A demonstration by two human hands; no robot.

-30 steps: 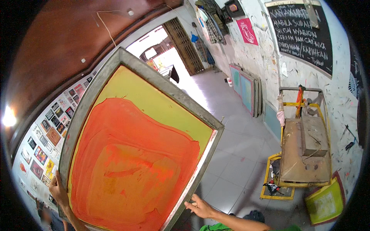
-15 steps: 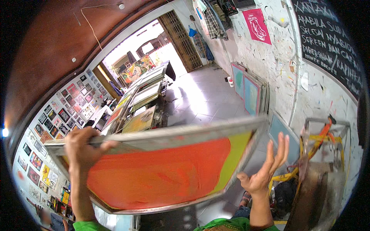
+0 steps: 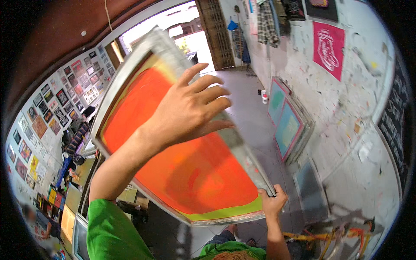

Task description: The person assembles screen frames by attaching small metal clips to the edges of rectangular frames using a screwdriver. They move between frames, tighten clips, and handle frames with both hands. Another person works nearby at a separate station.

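A silkscreen printing frame (image 3: 173,182) is tilted up in front of me, with pale, worn edges. Orange-red ink covers most of its mesh, with yellow-green along the ends. At its lower right corner my right hand (image 3: 274,203) is closed on the rim, thumb on the near face. My left hand (image 3: 190,104) is raised in front of the upper long side, its fingers spread and curved, holding nothing. My left forearm crosses the mesh and hides part of it.
Several framed screens (image 3: 286,121) lean against the right wall, a grey panel (image 3: 311,190) nearer me. Yellow metal bars (image 3: 329,242) stand at lower right. A bench (image 3: 84,182) runs along the left, where another person (image 3: 37,221) is visible. A white bottle (image 3: 264,97) stands by the wall.
The printing frame has swung from nearly level to a steep slant. My left hand has let go of its edge, and my right hand, open before, has taken hold of a corner.
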